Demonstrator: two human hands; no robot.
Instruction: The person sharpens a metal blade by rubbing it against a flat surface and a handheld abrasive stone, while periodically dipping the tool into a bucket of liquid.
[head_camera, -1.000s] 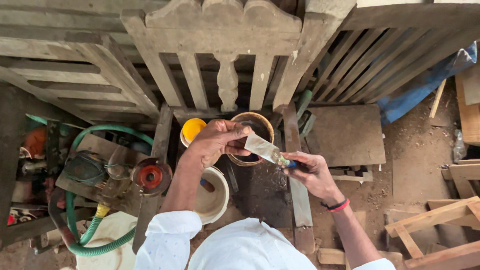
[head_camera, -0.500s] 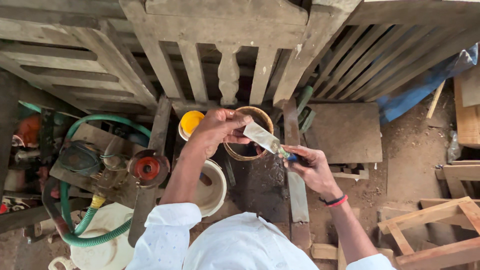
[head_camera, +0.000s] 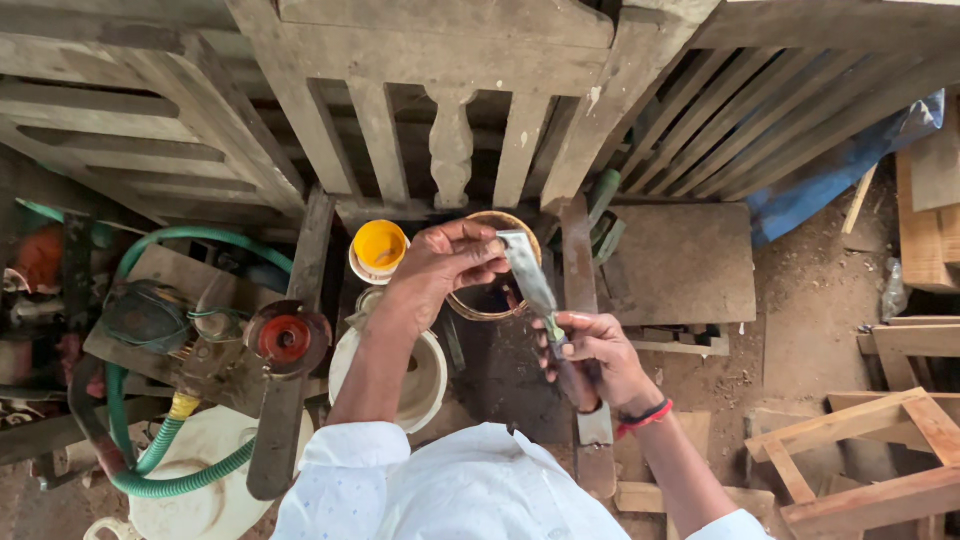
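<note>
The right hand (head_camera: 590, 355) closes around the handle of a flat-bladed scraper (head_camera: 528, 278), whose blade slants up toward 11 o'clock. The left hand (head_camera: 450, 262) has its fingers curled, fingertips touching the blade's upper end, above a round brown tin (head_camera: 478, 305) lying just beneath both hands. A yellow-lidded jar (head_camera: 380, 248) stands at 9 o'clock from the left hand, a white bowl (head_camera: 430, 375) at 6 o'clock. Farther left lie a green hose (head_camera: 160, 470) and a red-hubbed motor (head_camera: 285, 338); a wooden chair frame (head_camera: 450, 130) fills 12 o'clock.

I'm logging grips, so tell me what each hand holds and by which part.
The right hand grips a putty knife by its handle, blade pointing up. The left hand pinches the blade's tip over a small round tin.
</note>
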